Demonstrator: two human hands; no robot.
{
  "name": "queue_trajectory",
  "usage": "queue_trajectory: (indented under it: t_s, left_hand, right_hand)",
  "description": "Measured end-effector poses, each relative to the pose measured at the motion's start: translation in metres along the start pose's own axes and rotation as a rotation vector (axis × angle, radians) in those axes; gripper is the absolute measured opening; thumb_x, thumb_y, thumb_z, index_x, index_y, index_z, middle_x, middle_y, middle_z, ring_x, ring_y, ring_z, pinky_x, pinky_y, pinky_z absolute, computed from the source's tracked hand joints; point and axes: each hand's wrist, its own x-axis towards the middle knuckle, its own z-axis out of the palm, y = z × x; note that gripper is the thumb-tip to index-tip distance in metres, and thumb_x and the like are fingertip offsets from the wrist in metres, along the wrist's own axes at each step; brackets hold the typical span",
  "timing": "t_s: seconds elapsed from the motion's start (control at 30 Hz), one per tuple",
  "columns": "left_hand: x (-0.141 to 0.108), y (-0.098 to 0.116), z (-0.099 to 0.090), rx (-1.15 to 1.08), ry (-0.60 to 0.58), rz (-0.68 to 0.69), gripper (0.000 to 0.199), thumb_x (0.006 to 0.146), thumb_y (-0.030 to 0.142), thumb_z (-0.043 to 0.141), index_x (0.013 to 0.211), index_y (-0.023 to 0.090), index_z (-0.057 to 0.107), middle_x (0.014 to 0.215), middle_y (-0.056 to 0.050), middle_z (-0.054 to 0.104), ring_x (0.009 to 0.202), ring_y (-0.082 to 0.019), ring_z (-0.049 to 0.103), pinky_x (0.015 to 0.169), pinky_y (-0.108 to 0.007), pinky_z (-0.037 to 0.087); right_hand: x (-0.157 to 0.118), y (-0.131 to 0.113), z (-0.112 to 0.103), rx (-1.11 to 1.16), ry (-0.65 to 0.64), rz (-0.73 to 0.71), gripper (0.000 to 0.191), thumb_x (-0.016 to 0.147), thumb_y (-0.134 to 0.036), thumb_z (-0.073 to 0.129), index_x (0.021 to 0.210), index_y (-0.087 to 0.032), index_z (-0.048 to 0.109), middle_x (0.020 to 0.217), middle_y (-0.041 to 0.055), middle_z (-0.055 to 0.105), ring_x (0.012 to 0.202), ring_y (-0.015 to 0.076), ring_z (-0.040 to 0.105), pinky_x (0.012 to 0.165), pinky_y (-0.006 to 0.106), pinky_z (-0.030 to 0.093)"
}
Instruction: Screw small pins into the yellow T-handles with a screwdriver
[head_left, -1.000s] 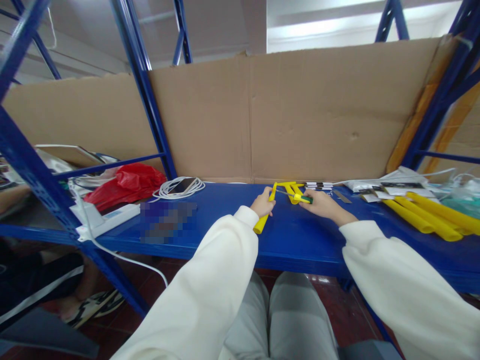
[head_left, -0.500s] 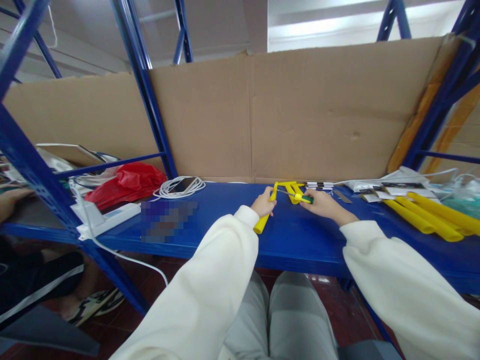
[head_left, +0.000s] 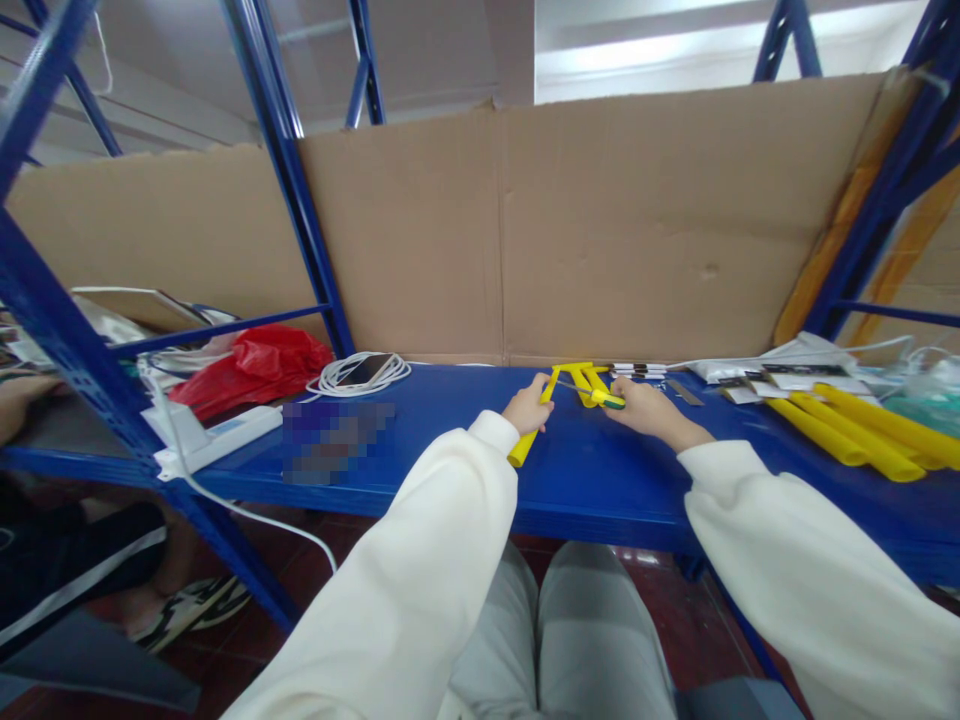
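Note:
My left hand (head_left: 527, 405) is closed around a yellow handle (head_left: 523, 449), a tube-like piece whose lower end sticks out below the fingers. In my right hand (head_left: 643, 408) is a screwdriver (head_left: 609, 400) with a yellow-and-green grip. Its thin shaft points left to the upper part of the yellow handle; whether the tip touches it cannot be made out. Just behind, between the two hands, other yellow handles (head_left: 582, 388) lie on the blue tabletop (head_left: 450, 400).
More yellow handles (head_left: 862, 440) lie at right, beside black-and-white packets (head_left: 810, 378). A flat grey strip (head_left: 685, 393) rests near my right hand. To the left are a coiled white cable (head_left: 330, 380), a power strip (head_left: 225, 437), a red bag (head_left: 262, 360) and another person's hand (head_left: 19, 400).
The screwdriver's grip has turned slightly in my right hand, showing more yellow and less green. Both hands stay in nearly the same place.

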Motion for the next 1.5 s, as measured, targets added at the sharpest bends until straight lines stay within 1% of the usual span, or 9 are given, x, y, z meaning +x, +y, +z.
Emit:
queue_trajectory:
  t_s: [0.17, 0.3, 0.43, 0.6, 0.77, 0.93, 1.03, 1.27, 1.5]
  left_hand:
    - [-0.001, 0.002, -0.001, 0.007, 0.000, -0.009, 0.041, 0.092, 0.015, 0.050, 0.131, 0.020, 0.043, 0.079, 0.003, 0.064, 0.051, -0.010, 0.060, 0.073, -0.028, 0.057]
    - [-0.002, 0.002, -0.001, 0.006, -0.005, -0.016, 0.041, 0.092, 0.015, 0.050, 0.132, 0.021, 0.043, 0.081, 0.002, 0.065, 0.051, -0.010, 0.061, 0.071, -0.026, 0.057]
    - [-0.002, 0.003, -0.001, 0.009, -0.005, -0.016, 0.042, 0.093, 0.014, 0.050, 0.133, 0.021, 0.043, 0.080, 0.002, 0.064, 0.050, -0.009, 0.059, 0.065, -0.023, 0.055]
    - [-0.003, 0.004, -0.003, -0.005, -0.009, -0.046, 0.041, 0.093, 0.013, 0.048, 0.134, 0.021, 0.042, 0.073, 0.004, 0.061, 0.046, -0.008, 0.056, 0.055, -0.019, 0.051]
    - [-0.003, 0.003, -0.002, -0.005, -0.012, -0.055, 0.043, 0.093, 0.013, 0.047, 0.135, 0.022, 0.040, 0.069, 0.005, 0.060, 0.046, -0.009, 0.056, 0.050, -0.017, 0.050]
    - [-0.002, 0.003, -0.001, -0.004, -0.002, -0.051, 0.042, 0.093, 0.013, 0.048, 0.133, 0.022, 0.041, 0.075, 0.003, 0.062, 0.047, -0.007, 0.055, 0.052, -0.017, 0.050]
    - [-0.003, 0.004, -0.002, -0.007, -0.001, -0.053, 0.041, 0.093, 0.014, 0.048, 0.133, 0.021, 0.041, 0.077, 0.003, 0.062, 0.046, -0.008, 0.055, 0.053, -0.018, 0.050]
    - [-0.002, 0.003, -0.001, 0.003, 0.009, -0.061, 0.043, 0.093, 0.014, 0.048, 0.135, 0.021, 0.041, 0.077, 0.002, 0.064, 0.048, -0.009, 0.057, 0.062, -0.023, 0.055]
    - [0.001, -0.001, 0.001, 0.017, 0.008, -0.044, 0.044, 0.093, 0.014, 0.048, 0.135, 0.021, 0.041, 0.082, 0.001, 0.065, 0.048, -0.009, 0.057, 0.063, -0.024, 0.055]
  right_hand:
    - [0.001, 0.000, -0.003, 0.071, -0.102, -0.042, 0.018, 0.084, -0.026, 0.059, 0.098, -0.018, 0.067, 0.099, 0.0123, 0.077, 0.084, 0.0241, 0.071, 0.070, 0.026, 0.047]
    - [0.000, 0.000, -0.005, 0.060, -0.088, -0.052, 0.010, 0.083, -0.023, 0.059, 0.088, -0.019, 0.067, 0.090, 0.0106, 0.077, 0.079, 0.0233, 0.071, 0.067, 0.026, 0.047]
    - [-0.002, -0.003, -0.006, -0.005, -0.065, -0.004, 0.012, 0.083, -0.028, 0.062, 0.091, -0.020, 0.065, 0.083, 0.0095, 0.075, 0.076, 0.0247, 0.070, 0.064, 0.028, 0.044]
    - [-0.002, -0.005, -0.005, 0.043, -0.066, -0.003, 0.018, 0.085, -0.026, 0.060, 0.099, -0.017, 0.066, 0.088, 0.0124, 0.076, 0.078, 0.0245, 0.071, 0.066, 0.027, 0.045]
    - [0.001, 0.000, -0.003, 0.104, -0.088, -0.066, 0.010, 0.083, -0.021, 0.058, 0.089, -0.018, 0.066, 0.095, 0.0114, 0.076, 0.083, 0.0220, 0.070, 0.070, 0.025, 0.046]
    - [0.001, -0.002, -0.002, 0.000, -0.040, 0.027, 0.022, 0.080, -0.022, 0.064, 0.101, -0.018, 0.063, 0.092, 0.0117, 0.075, 0.081, 0.0247, 0.070, 0.064, 0.027, 0.042]
    - [-0.001, -0.004, -0.003, -0.011, -0.034, 0.052, 0.026, 0.080, -0.021, 0.063, 0.106, -0.017, 0.061, 0.096, 0.0131, 0.075, 0.084, 0.0259, 0.070, 0.065, 0.027, 0.042]
    - [0.000, -0.001, -0.002, 0.082, -0.064, -0.005, 0.008, 0.085, -0.023, 0.057, 0.090, -0.019, 0.061, 0.094, 0.0119, 0.075, 0.085, 0.0240, 0.070, 0.070, 0.027, 0.044]
    - [0.002, 0.003, 0.005, -0.018, -0.042, 0.054, 0.029, 0.080, -0.024, 0.064, 0.108, -0.019, 0.062, 0.097, 0.0117, 0.076, 0.086, 0.0255, 0.071, 0.065, 0.027, 0.043]
